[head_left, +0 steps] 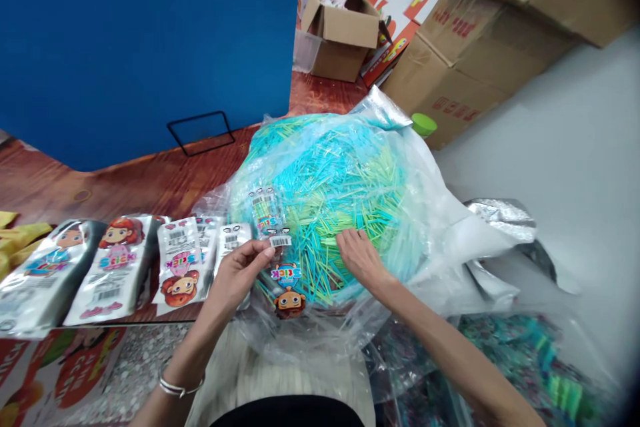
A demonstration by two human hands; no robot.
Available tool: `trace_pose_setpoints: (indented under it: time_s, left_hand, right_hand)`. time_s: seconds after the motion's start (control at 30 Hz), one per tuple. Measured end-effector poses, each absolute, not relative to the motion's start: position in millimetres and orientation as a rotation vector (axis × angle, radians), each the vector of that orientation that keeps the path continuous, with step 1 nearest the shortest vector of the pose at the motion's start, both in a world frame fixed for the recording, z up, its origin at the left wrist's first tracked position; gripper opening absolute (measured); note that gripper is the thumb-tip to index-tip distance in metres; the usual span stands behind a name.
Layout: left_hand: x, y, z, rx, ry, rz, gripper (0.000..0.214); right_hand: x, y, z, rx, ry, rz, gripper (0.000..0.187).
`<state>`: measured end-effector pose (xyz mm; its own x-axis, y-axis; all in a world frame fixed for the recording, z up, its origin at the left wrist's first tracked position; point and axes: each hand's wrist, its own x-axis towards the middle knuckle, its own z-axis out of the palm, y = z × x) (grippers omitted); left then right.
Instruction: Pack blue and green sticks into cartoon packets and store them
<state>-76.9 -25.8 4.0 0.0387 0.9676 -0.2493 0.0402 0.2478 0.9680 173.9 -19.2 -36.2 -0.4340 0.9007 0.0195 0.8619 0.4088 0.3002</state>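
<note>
My left hand (245,268) pinches the top edge of a clear printed pouch (287,280) with a cartoon face and the word "Stick". The pouch hangs over the near left side of a big heap of thin blue and green sticks (325,167), which lies in a large clear plastic bag (420,213). My right hand (361,257) is curled down into the green sticks at the heap's near side, its fingertips partly hidden among them. Another pouch (265,208), with green sticks showing inside, lies on the heap just beyond my left hand.
Left along the wooden table (165,187) lie stacks of printed pouches (117,267) and some yellow wrappers (20,240). A blue panel (150,33) stands behind. Cardboard boxes (440,73) are piled at the back right. A bag of coloured sticks (540,360) sits lower right.
</note>
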Motion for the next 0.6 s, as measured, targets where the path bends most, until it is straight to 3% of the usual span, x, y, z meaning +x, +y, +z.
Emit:
trace_pose_setpoints:
  time_s: [0.2, 0.3, 0.37, 0.47, 0.53, 0.6]
  left_hand:
    - [-67.4, -21.0, -1.3, 0.992, 1.231, 0.968, 0.025]
    - [-64.5, -17.1, -6.9, 0.956, 1.193, 0.951, 0.022]
    - [-62.9, -13.6, -10.6, 0.94, 1.143, 0.929, 0.021]
    - [-57.6, -6.7, -11.2, 0.964, 1.039, 0.89, 0.019]
    - [-50.7, -1.3, -7.7, 1.069, 0.962, 0.882, 0.017]
    - [-41.2, 3.5, -3.2, 1.251, 0.868, 0.875, 0.016]
  right_hand:
    - [193.8, -20.5, -33.1, 1.732, 2.448, 0.246, 0.026]
    - [202.8, -22.9, -32.2, 1.972, 2.537, -0.027, 0.033]
    - [202.8, -25.8, -30.4, 2.2, 2.617, -0.476, 0.027]
    - [189.6, -31.9, -32.0, 2.475, 2.521, -1.451, 0.027]
    - [174.9, -37.4, -38.6, 2.477, 2.32, -2.049, 0.029]
    - [160.8, -44.1, -48.6, 2.377, 2.113, -2.427, 0.028]
